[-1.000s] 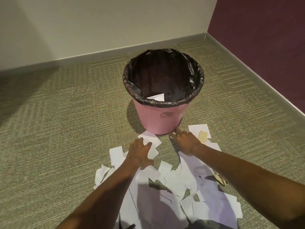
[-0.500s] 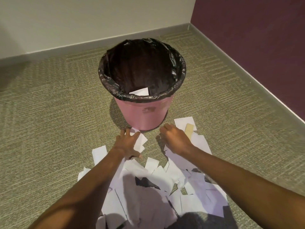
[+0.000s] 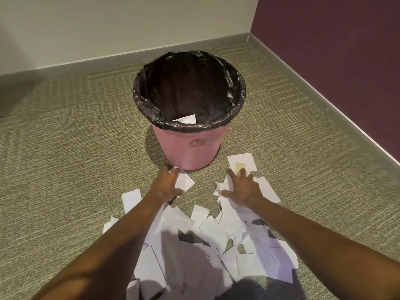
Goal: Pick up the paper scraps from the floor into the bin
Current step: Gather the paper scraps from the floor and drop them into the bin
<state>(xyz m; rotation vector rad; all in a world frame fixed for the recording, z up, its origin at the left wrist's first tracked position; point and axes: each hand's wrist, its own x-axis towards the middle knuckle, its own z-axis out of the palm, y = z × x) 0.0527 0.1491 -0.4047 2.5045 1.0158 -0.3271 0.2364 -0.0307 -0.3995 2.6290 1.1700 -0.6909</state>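
A pink bin [image 3: 190,150] with a black liner stands on the carpet, and one white scrap [image 3: 185,119] lies inside it. Many white paper scraps [image 3: 194,254] are strewn on the floor in front of it. My left hand [image 3: 165,185] is at the bin's foot, fingers curled on a white paper scrap [image 3: 185,180]. My right hand [image 3: 243,187] lies with fingers spread on scraps to the right of the bin, fingertips at a small yellowish scrap [image 3: 239,166] on a white sheet [image 3: 245,159].
The bin stands near a room corner, with a cream wall [image 3: 129,29] behind and a dark purple wall [image 3: 335,50] to the right, both with grey skirting. Green-grey carpet [image 3: 65,159] spreads to the left and right of the scraps.
My right hand went from a closed fist to spread fingers and shifted right onto the scraps. My left hand has curled around the white scrap by the bin.
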